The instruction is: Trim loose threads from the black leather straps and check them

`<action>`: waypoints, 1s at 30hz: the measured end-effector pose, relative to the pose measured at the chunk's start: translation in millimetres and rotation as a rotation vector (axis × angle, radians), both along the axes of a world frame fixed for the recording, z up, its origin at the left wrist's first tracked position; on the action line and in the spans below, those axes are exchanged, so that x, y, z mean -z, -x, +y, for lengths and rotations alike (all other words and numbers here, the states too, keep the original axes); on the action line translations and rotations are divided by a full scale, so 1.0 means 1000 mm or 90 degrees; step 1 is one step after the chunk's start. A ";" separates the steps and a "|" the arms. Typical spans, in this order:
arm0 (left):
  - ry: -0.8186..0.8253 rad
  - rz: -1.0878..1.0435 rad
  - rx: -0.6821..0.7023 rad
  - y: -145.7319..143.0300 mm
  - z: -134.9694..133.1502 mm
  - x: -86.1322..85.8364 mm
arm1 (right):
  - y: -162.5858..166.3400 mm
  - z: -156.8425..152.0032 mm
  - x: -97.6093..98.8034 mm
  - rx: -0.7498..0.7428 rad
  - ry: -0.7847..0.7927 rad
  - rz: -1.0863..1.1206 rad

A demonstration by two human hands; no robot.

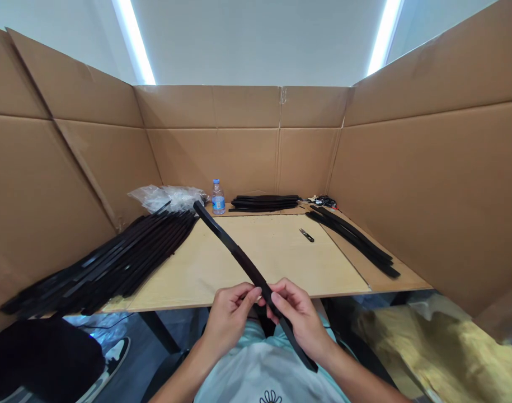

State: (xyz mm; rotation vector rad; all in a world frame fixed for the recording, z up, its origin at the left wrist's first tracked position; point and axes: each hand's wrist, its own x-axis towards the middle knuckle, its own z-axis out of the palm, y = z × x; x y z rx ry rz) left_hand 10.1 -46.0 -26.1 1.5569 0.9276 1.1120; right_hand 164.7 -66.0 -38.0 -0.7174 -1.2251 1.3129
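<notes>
A long, flat black strip runs slantwise from above the table down to my lap. My left hand pinches its lower half from the left side, thumb along the edge. Close beside it, my right hand grips the same strip with thumb and fingers. Both hands are just in front of the table's near edge. A pair of small thread snips lies on the table beyond the right hand. Whether the strip is fabric or plastic I cannot tell.
A large pile of black strips covers the table's left side. A stack of strips lies at the back, and several more strips at the right. Clear plastic bags and a water bottle stand near the cardboard wall.
</notes>
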 end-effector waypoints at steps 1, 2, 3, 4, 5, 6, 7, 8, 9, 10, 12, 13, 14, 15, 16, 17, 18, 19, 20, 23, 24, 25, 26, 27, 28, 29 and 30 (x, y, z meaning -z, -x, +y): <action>0.004 0.000 0.003 0.001 0.001 0.000 | 0.000 0.001 0.001 0.007 0.001 -0.001; 0.010 -0.011 0.012 0.001 0.002 0.000 | 0.000 0.001 0.002 0.011 0.004 -0.004; 0.017 -0.030 0.025 0.001 0.003 0.000 | 0.000 0.002 0.002 0.009 0.009 -0.008; 0.025 -0.052 0.041 0.001 0.003 -0.001 | -0.001 0.003 0.003 0.004 0.016 -0.011; 0.032 -0.072 0.058 0.001 0.003 -0.002 | -0.001 0.004 0.004 -0.005 0.022 -0.013; 0.038 -0.087 0.073 0.000 0.002 -0.003 | -0.002 0.005 0.005 -0.017 0.026 -0.014; 0.043 -0.095 0.086 -0.001 0.002 -0.005 | -0.002 0.005 0.006 -0.033 0.030 -0.016; 0.048 -0.095 0.097 -0.001 0.001 -0.006 | -0.002 0.006 0.007 -0.049 0.032 -0.020; 0.050 -0.087 0.101 -0.001 0.000 -0.007 | -0.003 0.007 0.007 -0.066 0.034 -0.028; 0.049 -0.073 0.096 -0.001 -0.001 -0.007 | -0.003 0.007 0.007 -0.078 0.037 -0.036; 0.036 -0.039 0.064 -0.001 -0.001 -0.007 | -0.003 0.006 0.007 -0.081 0.044 -0.050; 0.032 -0.028 0.052 -0.001 -0.001 -0.006 | -0.004 0.005 0.007 -0.076 0.049 -0.056; 0.036 -0.027 0.052 -0.001 -0.001 -0.006 | -0.004 0.004 0.006 -0.073 0.054 -0.063; 0.046 -0.032 0.060 -0.001 -0.001 -0.006 | -0.005 0.003 0.005 -0.075 0.058 -0.071; 0.058 -0.039 0.069 -0.001 -0.001 -0.006 | -0.005 0.003 0.004 -0.079 0.058 -0.080; 0.067 -0.048 0.077 -0.001 -0.001 -0.006 | -0.006 0.002 0.003 -0.085 0.053 -0.087; 0.073 -0.060 0.080 -0.001 -0.001 -0.007 | -0.007 0.001 0.001 -0.089 0.045 -0.089; 0.078 -0.072 0.081 -0.001 -0.002 -0.008 | -0.007 0.001 0.000 -0.093 0.034 -0.084; 0.078 -0.081 0.080 -0.001 -0.002 -0.009 | -0.008 0.001 -0.002 -0.096 0.023 -0.073; 0.049 -0.070 0.054 0.000 -0.002 -0.010 | -0.008 0.001 -0.004 -0.102 0.011 -0.029; 0.026 -0.049 0.027 0.000 -0.001 -0.009 | -0.008 0.001 -0.004 -0.095 0.012 -0.013; 0.005 -0.028 0.006 0.001 -0.001 -0.008 | -0.008 0.002 -0.003 -0.085 0.013 0.001; -0.008 -0.016 0.000 0.000 -0.001 -0.006 | -0.007 0.003 -0.002 -0.075 0.017 0.014; -0.009 -0.016 0.013 0.000 -0.001 -0.005 | -0.007 0.003 0.000 -0.067 0.023 0.025; -0.003 -0.027 0.040 -0.001 -0.001 -0.004 | -0.007 0.004 0.001 -0.065 0.031 0.031; 0.005 -0.043 0.074 -0.001 -0.001 -0.003 | -0.007 0.004 0.002 -0.067 0.040 0.033; 0.010 -0.058 0.102 -0.002 -0.002 -0.002 | -0.006 0.004 0.002 -0.073 0.044 0.033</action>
